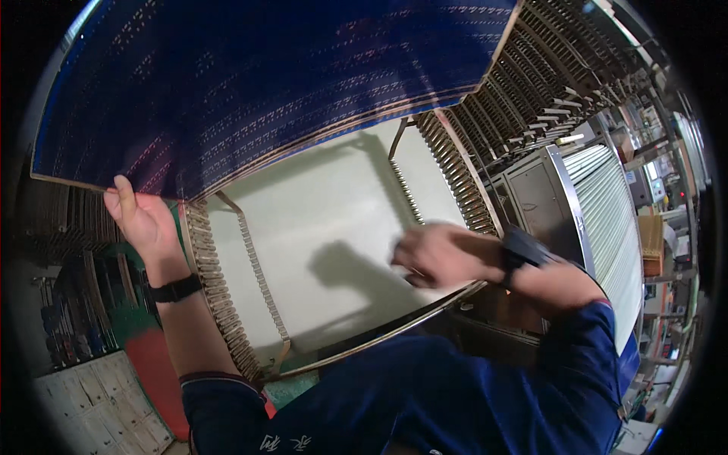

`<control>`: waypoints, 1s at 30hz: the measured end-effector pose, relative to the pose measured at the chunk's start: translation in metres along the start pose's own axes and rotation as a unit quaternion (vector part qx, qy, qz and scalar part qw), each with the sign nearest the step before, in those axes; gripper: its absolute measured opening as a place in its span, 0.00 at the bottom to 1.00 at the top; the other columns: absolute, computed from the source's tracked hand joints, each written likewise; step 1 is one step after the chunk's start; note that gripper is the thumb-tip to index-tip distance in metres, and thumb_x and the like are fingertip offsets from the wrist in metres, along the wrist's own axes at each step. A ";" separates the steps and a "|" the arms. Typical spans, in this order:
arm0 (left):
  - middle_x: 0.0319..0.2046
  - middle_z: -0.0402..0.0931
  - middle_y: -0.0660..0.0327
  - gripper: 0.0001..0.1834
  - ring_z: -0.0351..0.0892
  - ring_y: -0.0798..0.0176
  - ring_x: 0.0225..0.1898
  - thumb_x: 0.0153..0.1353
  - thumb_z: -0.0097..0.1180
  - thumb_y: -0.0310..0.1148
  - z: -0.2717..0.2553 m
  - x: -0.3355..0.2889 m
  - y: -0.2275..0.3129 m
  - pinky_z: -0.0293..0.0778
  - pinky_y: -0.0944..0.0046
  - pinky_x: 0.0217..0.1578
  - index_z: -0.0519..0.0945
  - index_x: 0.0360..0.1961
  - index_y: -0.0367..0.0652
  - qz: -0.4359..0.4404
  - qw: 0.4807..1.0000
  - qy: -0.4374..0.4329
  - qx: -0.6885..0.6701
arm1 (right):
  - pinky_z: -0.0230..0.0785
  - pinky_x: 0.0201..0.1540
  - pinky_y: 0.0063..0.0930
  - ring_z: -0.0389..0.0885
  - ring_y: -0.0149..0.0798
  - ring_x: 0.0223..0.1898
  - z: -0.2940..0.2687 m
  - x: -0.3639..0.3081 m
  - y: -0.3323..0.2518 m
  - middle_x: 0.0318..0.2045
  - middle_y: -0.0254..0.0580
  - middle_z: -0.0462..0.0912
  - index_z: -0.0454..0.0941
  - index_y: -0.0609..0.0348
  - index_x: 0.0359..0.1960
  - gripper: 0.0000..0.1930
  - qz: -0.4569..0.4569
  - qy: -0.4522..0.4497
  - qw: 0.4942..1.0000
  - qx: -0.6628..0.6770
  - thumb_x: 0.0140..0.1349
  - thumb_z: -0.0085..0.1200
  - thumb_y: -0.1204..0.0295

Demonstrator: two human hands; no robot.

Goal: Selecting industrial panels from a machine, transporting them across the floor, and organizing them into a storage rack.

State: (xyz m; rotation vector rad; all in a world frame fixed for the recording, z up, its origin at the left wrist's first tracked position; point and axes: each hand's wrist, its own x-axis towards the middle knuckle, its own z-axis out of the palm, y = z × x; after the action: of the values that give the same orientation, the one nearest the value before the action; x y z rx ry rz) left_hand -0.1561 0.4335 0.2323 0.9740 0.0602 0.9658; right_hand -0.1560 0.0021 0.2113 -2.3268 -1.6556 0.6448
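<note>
In the head view, a large blue board [288, 68] is seen tilted across the top, over the far part of a rack [208, 280] with toothed sides. Its lower left edge is gripped by the left hand [144, 220], the thumb laid at the edge and the other fingers partly hidden, so that grip is judged to be closed on the board. And over the rack, the right hand [440, 254] is caught in a blur: no object can be made out in it, and whether that grip is apart or together cannot be told. A shadow is thrown by it onto the pale surface [288, 220] between the toothed sides. As for progress, the board has been taken in hand at one corner, and that much is done; no release is shown, so the handling is judged to be only part-way through, with the board's letting-go left. Whether its far edge is borne by the rack cannot be seen. To the right, a grey cabinet [535, 197] is passed by the right forearm, and more racks [546, 76] are lined up beyond.
</note>
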 end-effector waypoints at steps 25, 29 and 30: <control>0.37 0.74 0.66 0.04 0.73 0.72 0.42 0.71 0.49 0.29 0.014 -0.004 -0.002 0.70 0.66 0.51 0.70 0.36 0.45 0.009 0.999 0.019 0.035 | 0.74 0.39 0.40 0.81 0.47 0.33 -0.048 0.005 0.133 0.31 0.49 0.81 0.75 0.60 0.36 0.08 0.205 0.342 0.915 -0.064 0.62 0.53 0.68; 0.36 0.74 0.66 0.05 0.72 0.72 0.42 0.71 0.50 0.30 -0.010 0.002 -0.003 0.70 0.66 0.51 0.70 0.36 0.45 0.014 0.999 -0.008 0.044 | 0.75 0.47 0.32 0.79 0.35 0.42 -0.101 -0.003 0.177 0.44 0.48 0.79 0.70 0.61 0.55 0.18 0.236 0.530 0.804 0.133 0.65 0.54 0.72; 0.36 0.73 0.67 0.05 0.72 0.73 0.41 0.71 0.50 0.30 -0.012 0.004 -0.006 0.70 0.67 0.50 0.70 0.35 0.46 0.020 0.999 -0.012 0.041 | 0.72 0.53 0.34 0.80 0.42 0.49 -0.104 -0.009 0.191 0.50 0.54 0.78 0.69 0.62 0.60 0.23 0.243 0.470 0.824 0.200 0.64 0.55 0.69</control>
State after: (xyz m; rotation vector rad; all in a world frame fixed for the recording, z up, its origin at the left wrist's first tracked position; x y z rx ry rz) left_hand -0.1557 0.4433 0.2221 1.0666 0.0599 0.9947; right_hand 0.0506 -0.0645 0.2259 -2.1444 -0.4369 -0.1299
